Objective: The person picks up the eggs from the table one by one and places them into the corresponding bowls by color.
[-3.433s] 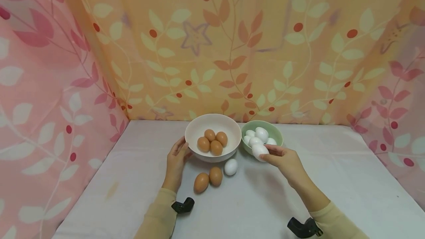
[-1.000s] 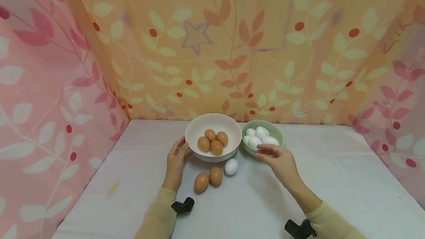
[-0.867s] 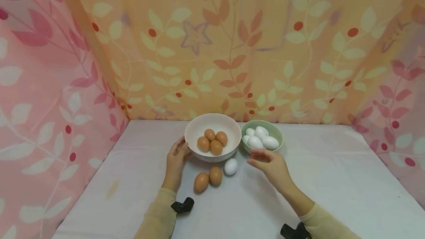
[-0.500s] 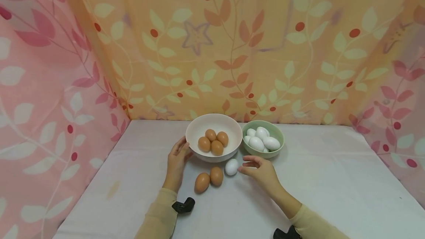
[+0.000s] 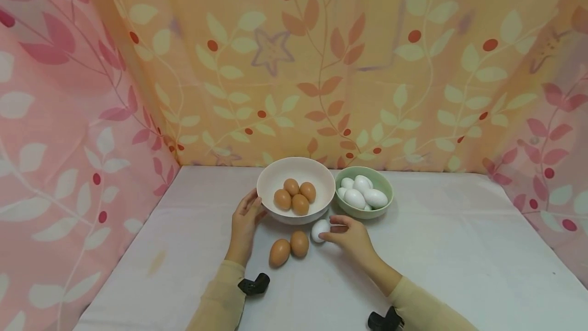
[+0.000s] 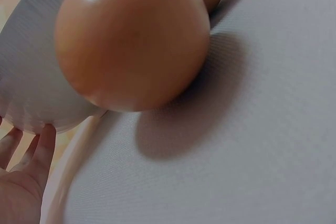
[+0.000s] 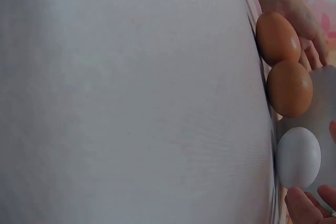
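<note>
Several brown eggs [image 5: 300, 204] lie in a white bowl [image 5: 321, 180]. My left hand [image 5: 243, 226] rests its fingertips against the bowl's left side. In the left wrist view, those fingers [image 6: 46, 142] touch the bowl's outer wall. On the cloth in front of the bowl lies a white egg [image 5: 319, 229]. My right hand [image 5: 351, 239] is at this egg, the thumb in front of it and the fingers behind. In the right wrist view, a finger stays slightly apart from the white egg [image 7: 298, 157], while the thumb tip is at its near end.
Two brown eggs [image 5: 279, 253] lie on the cloth left of the white egg. A green bowl [image 5: 367, 214] with several white eggs [image 5: 355, 198] stands right beside the white bowl. Patterned cloth [image 5: 275, 91] hangs behind and at both sides of the white-covered table [image 5: 436, 249].
My right hand placed a white egg in the green bowl, let go and moved left and nearer, to the white egg on the cloth. My left hand stays at the white bowl.
</note>
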Motion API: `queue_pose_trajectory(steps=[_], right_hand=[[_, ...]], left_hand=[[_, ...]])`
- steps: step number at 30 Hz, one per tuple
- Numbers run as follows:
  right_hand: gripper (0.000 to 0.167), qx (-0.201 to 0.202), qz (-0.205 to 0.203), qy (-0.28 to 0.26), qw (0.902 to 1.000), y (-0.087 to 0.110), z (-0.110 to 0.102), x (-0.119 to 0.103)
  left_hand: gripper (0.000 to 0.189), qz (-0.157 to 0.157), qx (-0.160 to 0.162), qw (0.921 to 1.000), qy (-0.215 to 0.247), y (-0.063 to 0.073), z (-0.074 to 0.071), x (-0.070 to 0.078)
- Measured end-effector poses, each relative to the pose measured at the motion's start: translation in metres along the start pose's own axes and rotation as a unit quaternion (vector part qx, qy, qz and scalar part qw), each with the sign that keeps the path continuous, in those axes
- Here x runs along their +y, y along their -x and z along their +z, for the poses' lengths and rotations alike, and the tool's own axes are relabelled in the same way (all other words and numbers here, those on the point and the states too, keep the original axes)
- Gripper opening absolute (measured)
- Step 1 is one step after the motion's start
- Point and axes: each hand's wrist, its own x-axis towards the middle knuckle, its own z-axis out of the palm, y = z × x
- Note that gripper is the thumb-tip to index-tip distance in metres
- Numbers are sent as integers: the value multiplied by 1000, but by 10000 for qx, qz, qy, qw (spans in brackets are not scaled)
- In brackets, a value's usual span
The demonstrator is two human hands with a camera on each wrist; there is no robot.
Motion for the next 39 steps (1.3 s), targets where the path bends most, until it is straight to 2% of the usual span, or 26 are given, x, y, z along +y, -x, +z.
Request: queue_pose_trajectory(steps=[14,25,32,39], right_hand=[[57,-66,-94,361,9993,-10,11,1],[55,-126,-243,330,9991,-12,18,0],[56,-200,-204,341,9990,-10,16,1],[59,-203,-60,366,9991,4,2,-9]], left_hand=[[50,-31,-26,10000,-53,0,0,-1],[45,-31,10,10000,38,-1,0,0],[47,-75,32,10000,-48,-1,0,0],[50,-88,18,9999,-88,0,0,1]])
